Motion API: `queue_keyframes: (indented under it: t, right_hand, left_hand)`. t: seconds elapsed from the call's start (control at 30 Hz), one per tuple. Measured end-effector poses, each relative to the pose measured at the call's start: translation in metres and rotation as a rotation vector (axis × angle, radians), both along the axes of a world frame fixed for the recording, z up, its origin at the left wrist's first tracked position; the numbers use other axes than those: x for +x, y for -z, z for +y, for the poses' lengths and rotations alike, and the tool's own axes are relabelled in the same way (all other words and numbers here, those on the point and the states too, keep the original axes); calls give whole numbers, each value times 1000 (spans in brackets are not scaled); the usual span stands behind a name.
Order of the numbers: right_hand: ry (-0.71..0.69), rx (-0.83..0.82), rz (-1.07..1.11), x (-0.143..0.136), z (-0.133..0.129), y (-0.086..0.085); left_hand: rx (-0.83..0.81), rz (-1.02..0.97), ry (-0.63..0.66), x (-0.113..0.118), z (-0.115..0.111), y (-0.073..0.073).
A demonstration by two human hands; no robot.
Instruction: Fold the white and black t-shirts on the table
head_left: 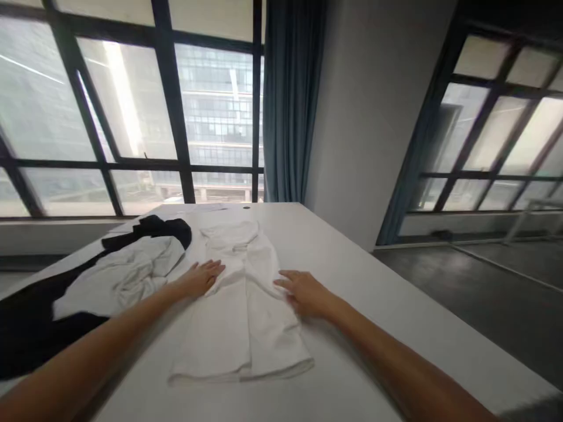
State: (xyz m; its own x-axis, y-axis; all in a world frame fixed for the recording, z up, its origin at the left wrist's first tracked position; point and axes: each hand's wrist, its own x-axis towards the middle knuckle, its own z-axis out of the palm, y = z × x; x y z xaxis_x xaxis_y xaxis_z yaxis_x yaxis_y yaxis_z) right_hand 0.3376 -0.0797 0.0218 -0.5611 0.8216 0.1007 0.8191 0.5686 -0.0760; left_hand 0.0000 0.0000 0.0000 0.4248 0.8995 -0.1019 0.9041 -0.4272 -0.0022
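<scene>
A white garment (246,310) lies on the white table, its hem toward me and its collar end away from me. Creases run across its upper part, and a seam or fold line goes down the middle. My left hand (203,278) rests on its left edge with the fingers extended and holds nothing. On the opposite edge, my right hand (303,292) touches the fabric with its fingers apart, also holding nothing.
To the left, a crumpled white garment (127,275) lies on black cloth (30,310). The white table (347,351) extends toward the windows, with a small dark round spot (246,207) near its far edge. A blue curtain (292,105) hangs behind it.
</scene>
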Motion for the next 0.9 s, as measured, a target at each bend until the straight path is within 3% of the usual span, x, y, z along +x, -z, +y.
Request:
queue_keyframes:
  t: [0.13,0.23,0.33,0.57,0.77,0.9]
  right_hand:
    - [-114,-79,64,19,-6,-6]
    - [-139,-65,52,19,-14,-4]
    - [-180,-55,51,12,-23,-4]
    - [-330,-239,107,7,-30,-6]
    - [-449,-409,449,7,-35,-15]
    - [-445,-457,506,4,-38,-18]
  left_hand:
    - [35,-154,182,-24,-70,6]
    - [37,-271,335,-30,-116,-7]
    - [-63,-331,429,-32,-145,-20]
    - [-352,-432,503,-48,-152,-20]
    - [-227,-442,584,-17,-175,-37]
    - [-169,-627,586,-10,-180,-34]
